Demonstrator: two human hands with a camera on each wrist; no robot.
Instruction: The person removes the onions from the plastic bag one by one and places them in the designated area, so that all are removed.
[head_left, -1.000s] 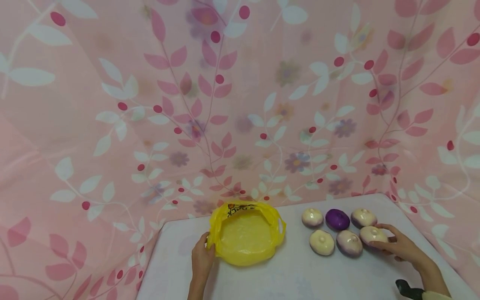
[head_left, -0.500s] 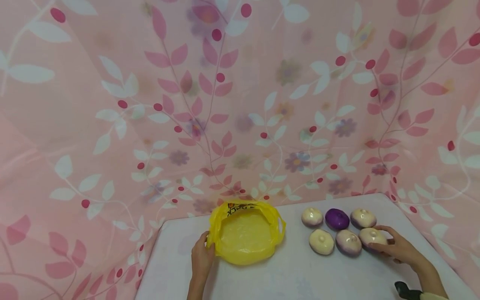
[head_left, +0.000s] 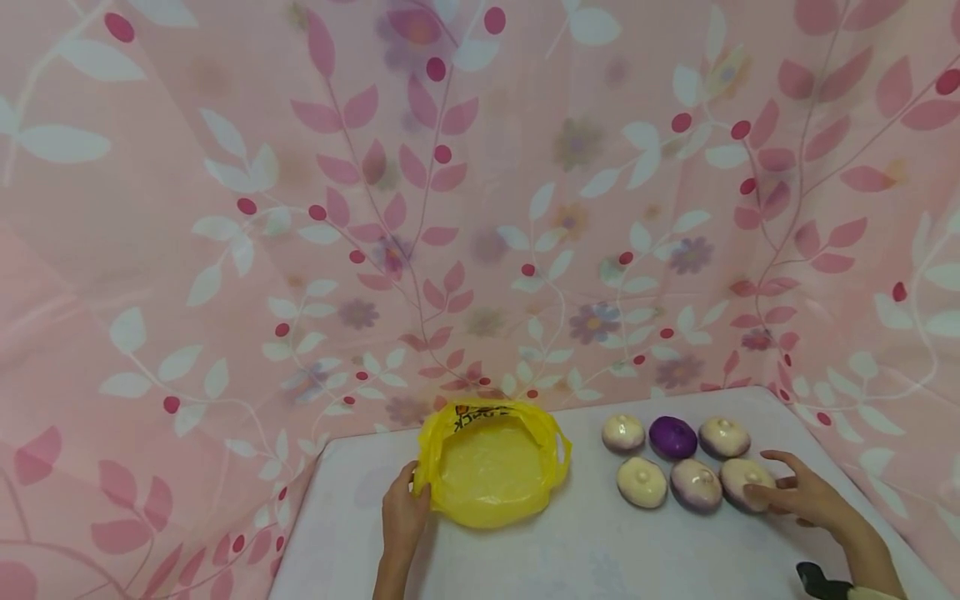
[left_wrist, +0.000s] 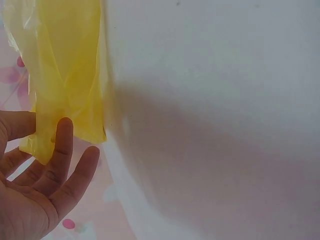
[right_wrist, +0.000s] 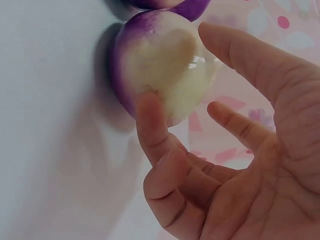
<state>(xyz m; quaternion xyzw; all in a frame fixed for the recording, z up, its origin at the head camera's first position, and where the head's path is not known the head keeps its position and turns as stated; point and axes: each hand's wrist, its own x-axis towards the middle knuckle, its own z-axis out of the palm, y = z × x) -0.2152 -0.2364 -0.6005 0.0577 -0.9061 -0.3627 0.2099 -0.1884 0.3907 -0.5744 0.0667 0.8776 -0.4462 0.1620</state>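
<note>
A yellow plastic bag (head_left: pixel 487 515), its mouth spread wide, rests on the table left of centre. My left hand (head_left: pixel 405 510) pinches the bag's left edge; in the left wrist view thumb and fingers lie either side of the yellow film (left_wrist: pixel 65 60). At the right, several turnips stand in two rows. Beside the front-row right turnip (head_left: pixel 746 482) is my right hand (head_left: pixel 810 495), fingers spread apart. Seen from the right wrist, this white-and-purple turnip (right_wrist: pixel 160 55) sits on the table with one fingertip (right_wrist: pixel 150 107) in front of it; contact cannot be judged.
Two other front-row turnips (head_left: pixel 697 486) stand to its left. The back row includes a deep purple one (head_left: pixel 672 437) in the middle. Behind the white-covered table (head_left: pixel 562 550) hangs a pink leaf-patterned cloth (head_left: pixel 480 208). Something dark (head_left: pixel 821 582) sits at the right wrist.
The front-row right turnip has shifted slightly toward the viewer, away from the back row. My right hand's fingers have loosened from around it. The left hand and bag look unchanged.
</note>
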